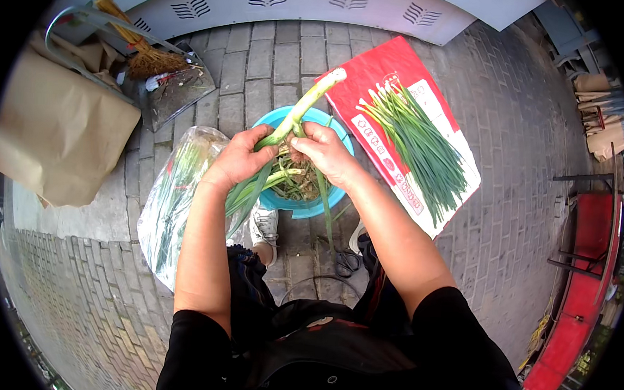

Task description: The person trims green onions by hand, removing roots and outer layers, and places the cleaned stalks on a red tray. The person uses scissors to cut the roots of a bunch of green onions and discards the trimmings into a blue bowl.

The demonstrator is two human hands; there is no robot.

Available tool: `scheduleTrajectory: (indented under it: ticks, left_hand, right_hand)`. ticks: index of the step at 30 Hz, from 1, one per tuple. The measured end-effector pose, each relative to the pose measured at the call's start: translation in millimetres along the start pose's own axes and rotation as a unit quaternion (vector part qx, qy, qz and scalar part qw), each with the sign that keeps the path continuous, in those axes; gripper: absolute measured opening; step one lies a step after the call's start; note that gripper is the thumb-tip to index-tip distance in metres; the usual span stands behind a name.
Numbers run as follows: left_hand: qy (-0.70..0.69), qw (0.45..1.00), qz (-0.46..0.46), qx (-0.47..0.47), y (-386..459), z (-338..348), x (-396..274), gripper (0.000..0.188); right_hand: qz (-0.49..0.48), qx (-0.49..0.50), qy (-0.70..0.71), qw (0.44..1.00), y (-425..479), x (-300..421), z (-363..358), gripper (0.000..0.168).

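Observation:
A thick leek-like green onion [313, 99] slants over a turquoise plastic basin [342, 126], its pale root end pointing up and away from me. My left hand [245, 157] grips its green part. The thumb and fingers of my right hand [325, 150] pinch a leaf at the fork of the stalk; that leaf [324, 206] hangs down past the basin's rim. Inside the basin lie soil-covered roots and trimmings [303, 186], partly hidden by my hands. More green leaves [243, 195] stick out beneath my left wrist.
Thin green scallions [420, 147] lie on a red and white printed sack [398, 56] at right. Left stands a clear plastic bag [168, 203] of greens. Beyond are brown paper [66, 134], a dustpan [176, 100] and a straw broom [155, 59]. Black-handled scissors [346, 263] lie near my foot.

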State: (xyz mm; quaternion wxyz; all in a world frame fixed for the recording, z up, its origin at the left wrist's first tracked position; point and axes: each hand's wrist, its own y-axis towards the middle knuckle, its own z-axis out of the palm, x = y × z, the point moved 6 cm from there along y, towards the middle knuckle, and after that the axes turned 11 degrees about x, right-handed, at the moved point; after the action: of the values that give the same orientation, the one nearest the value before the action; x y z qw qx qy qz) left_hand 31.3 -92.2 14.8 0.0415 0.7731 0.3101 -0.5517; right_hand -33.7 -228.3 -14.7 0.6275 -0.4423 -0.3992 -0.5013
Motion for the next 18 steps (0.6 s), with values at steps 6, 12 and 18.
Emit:
scheduleTrajectory:
  ticks: [6,12,18]
  left_hand:
    - [0.031,0.999,-0.01,0.021,-7,-5,-4,0.027]
    - [0.028,0.999,-0.034,0.027,-16,-17,23,0.024]
    - [0.086,0.994,-0.068,0.019,-21,-22,43,0.026]
  right_hand:
    - [0.036,0.072,0.213,0.974,-9,13,9,0.019]
    - [-0.072,0.024,0.363,0.929,-13,32,-36,0.03]
    - [-0.122,-0.051,0.395,0.909,-17,36,-69,0.027]
